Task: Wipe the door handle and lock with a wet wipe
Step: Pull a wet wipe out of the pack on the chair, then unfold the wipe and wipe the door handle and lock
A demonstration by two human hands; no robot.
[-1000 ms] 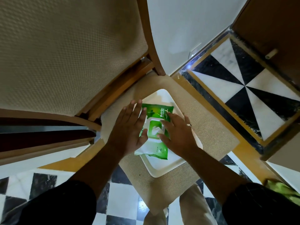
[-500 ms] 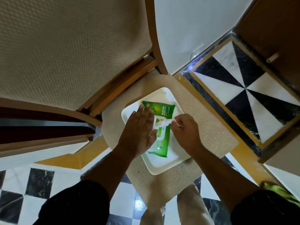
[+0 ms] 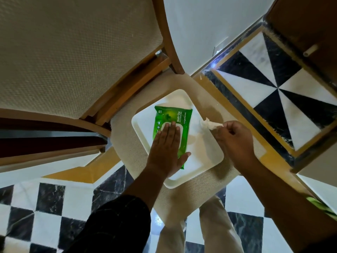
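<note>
A green pack of wet wipes (image 3: pixel 175 117) lies on a white square tray (image 3: pixel 206 161), which rests on a beige chair seat (image 3: pixel 193 194). My left hand (image 3: pixel 167 148) presses flat on the pack, fingers together over its lid. My right hand (image 3: pixel 235 141) is to the right of the pack, above the tray's edge, pinching a crumpled white wet wipe (image 3: pixel 209 124) between its fingertips. A brown wooden door (image 3: pixel 306 24) stands at the top right; its handle and lock are out of view.
The beige padded backrest (image 3: pixel 73 52) of the chair fills the upper left. A white wall (image 3: pixel 209 28) rises behind it. A black-and-white tiled floor (image 3: pixel 269 88) with yellow borders lies around. A small peg (image 3: pixel 310 51) sticks out at the door's base.
My right hand has pulled a wipe free of the pack and moved right with it. My left hand has flattened onto the pack's lid.
</note>
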